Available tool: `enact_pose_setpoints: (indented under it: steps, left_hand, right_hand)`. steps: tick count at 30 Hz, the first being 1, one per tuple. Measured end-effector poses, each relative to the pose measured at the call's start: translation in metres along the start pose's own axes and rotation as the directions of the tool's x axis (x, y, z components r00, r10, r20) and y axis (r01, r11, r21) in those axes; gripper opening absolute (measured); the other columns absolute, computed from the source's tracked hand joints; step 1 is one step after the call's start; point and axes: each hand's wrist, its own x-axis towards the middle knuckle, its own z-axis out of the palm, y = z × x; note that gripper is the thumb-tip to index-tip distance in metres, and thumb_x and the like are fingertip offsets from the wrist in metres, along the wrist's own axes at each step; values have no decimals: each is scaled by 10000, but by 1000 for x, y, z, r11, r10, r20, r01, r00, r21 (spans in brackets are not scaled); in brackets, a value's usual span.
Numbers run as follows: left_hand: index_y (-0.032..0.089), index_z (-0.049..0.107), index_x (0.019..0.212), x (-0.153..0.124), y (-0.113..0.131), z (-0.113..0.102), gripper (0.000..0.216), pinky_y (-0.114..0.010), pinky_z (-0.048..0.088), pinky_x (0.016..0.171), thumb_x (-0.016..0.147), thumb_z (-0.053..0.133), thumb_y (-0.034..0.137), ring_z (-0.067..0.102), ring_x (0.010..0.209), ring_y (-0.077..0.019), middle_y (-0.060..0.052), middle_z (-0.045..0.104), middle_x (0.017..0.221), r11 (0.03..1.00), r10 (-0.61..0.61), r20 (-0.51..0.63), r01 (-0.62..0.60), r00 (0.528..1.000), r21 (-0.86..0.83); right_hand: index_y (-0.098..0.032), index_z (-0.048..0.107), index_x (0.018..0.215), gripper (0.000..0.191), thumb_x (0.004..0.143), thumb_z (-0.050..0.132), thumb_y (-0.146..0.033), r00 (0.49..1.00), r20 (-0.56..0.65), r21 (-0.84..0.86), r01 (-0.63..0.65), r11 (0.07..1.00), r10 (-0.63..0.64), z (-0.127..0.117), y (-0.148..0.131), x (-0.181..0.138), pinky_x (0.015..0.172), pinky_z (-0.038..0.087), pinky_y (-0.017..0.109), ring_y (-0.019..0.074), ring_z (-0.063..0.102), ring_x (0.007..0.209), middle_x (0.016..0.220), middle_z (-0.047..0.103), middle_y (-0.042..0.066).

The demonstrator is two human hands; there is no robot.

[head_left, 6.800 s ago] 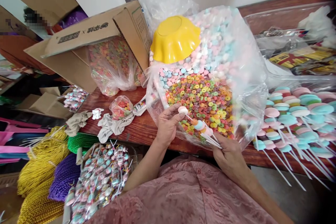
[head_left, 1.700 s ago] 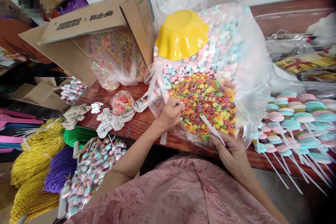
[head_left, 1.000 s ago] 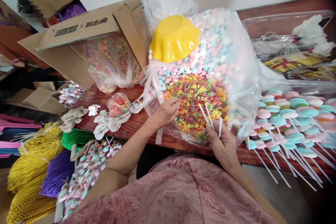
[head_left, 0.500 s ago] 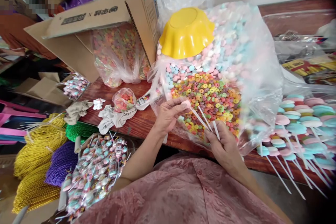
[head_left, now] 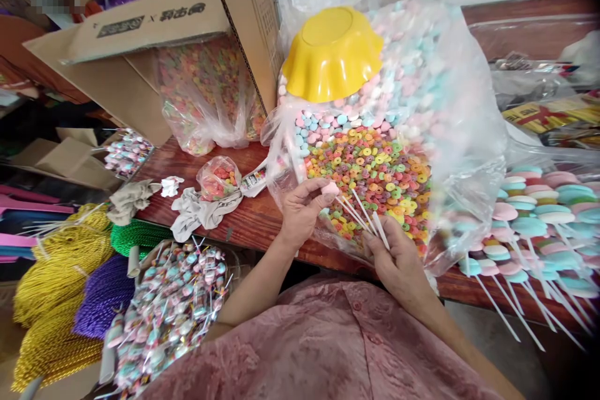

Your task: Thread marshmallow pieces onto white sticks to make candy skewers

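Observation:
Between the thumb and fingertips of my left hand (head_left: 302, 209) is a small pink marshmallow (head_left: 330, 189). My right hand (head_left: 396, 251) is closed around several thin white sticks (head_left: 360, 203), which fan out toward the left. One stick's tip meets the lower right side of the marshmallow; whether it has gone in, I cannot tell. Under and behind both hands lies a heap of colourful ring gummies (head_left: 370, 165) on clear plastic. Beyond it are pastel pink, blue and white marshmallows (head_left: 407, 69) in a large clear bag.
An upturned yellow bowl (head_left: 335, 53) rests on the marshmallows. At left stands an open cardboard box (head_left: 187, 19) with bagged gummies. Stacked candy skewers (head_left: 529, 225) overhang the table edge at right. Wrapped candy sticks (head_left: 178, 300) fill a container below, beside yellow twisted cords (head_left: 60, 300).
The stick tips have tilted slightly, and the right hand's fingers have shifted on the sticks. My left hand still pinches the marshmallow. The view has turned a little to the right.

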Motion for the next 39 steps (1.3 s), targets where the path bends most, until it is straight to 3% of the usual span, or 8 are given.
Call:
enact_pose_setpoints:
  steps: [5, 11, 17, 23, 25, 29, 32, 39]
  left_hand:
    - [201, 766, 1013, -2, -1, -5, 206, -281, 619, 855, 827, 745, 114, 748, 915, -152, -54, 791, 971, 682, 542, 246, -592, 804, 430]
    - [176, 732, 1083, -6, -2, -7, 230, -314, 625, 914, 902, 626, 82, 751, 1011, -182, -103, 783, 1061, 344, 620, 480, -765, 621, 544]
    - [193, 724, 1096, -8, 4, -1, 227, -276, 636, 821, 878, 702, 133, 757, 884, -154, -62, 789, 967, 546, 596, 342, -679, 727, 490]
    - [185, 735, 1114, -9, -2, -7, 279, -305, 620, 920, 884, 636, 63, 742, 1029, -181, -106, 775, 1086, 363, 609, 505, -781, 612, 508]
    - [195, 746, 1091, -11, -8, -6, 261, -292, 614, 916, 880, 652, 74, 744, 1005, -169, -92, 780, 1059, 471, 598, 438, -736, 671, 486]
    - [224, 761, 1068, -15, -18, 1, 215, -257, 610, 816, 854, 744, 216, 734, 881, -141, -43, 774, 980, 861, 383, 107, -396, 918, 319]
    - [221, 770, 1052, -15, -20, 4, 270, -243, 598, 777, 805, 798, 327, 710, 866, -140, -36, 746, 984, 976, 150, 13, -150, 989, 158]
    - [219, 763, 1037, -15, -9, 0, 167, -278, 583, 854, 879, 722, 252, 704, 914, -142, -45, 754, 972, 857, 336, 229, -397, 914, 329]
  right_hand:
    - [-243, 481, 857, 157, 993, 483, -322, 999, -34, 95, -30, 995, 33, 7, 2, -4, 557, 407, 266, 140, 510, 567, 650, 543, -45]
    - [-236, 519, 931, 101, 1007, 486, -294, 999, -46, 232, 0, 973, 11, 16, 4, -12, 508, 368, 249, 122, 453, 512, 609, 495, -66]
    - [-230, 509, 869, 165, 1016, 508, -306, 1000, -14, 321, -8, 947, 13, 17, 4, -16, 508, 341, 247, 115, 417, 535, 624, 467, -61]
    - [-228, 507, 808, 205, 999, 534, -300, 998, -35, 320, -35, 947, 49, 13, 3, -14, 512, 328, 257, 116, 415, 535, 616, 463, -57]
    - [-227, 513, 799, 211, 997, 536, -298, 997, -51, 324, -38, 945, 57, 11, 1, -13, 524, 330, 263, 119, 426, 545, 622, 472, -53]
    - [-226, 504, 772, 241, 989, 546, -322, 999, -21, 380, -34, 924, 45, 14, 0, -10, 530, 326, 269, 120, 423, 541, 613, 472, -49]
    - [-223, 506, 759, 260, 987, 550, -340, 999, -5, 410, -37, 912, 43, 19, 3, -8, 532, 331, 267, 117, 429, 542, 615, 487, -46]
    - [-219, 530, 795, 242, 995, 544, -355, 999, 0, 373, -41, 927, 44, 19, 9, -14, 522, 327, 267, 119, 435, 539, 611, 492, -46]
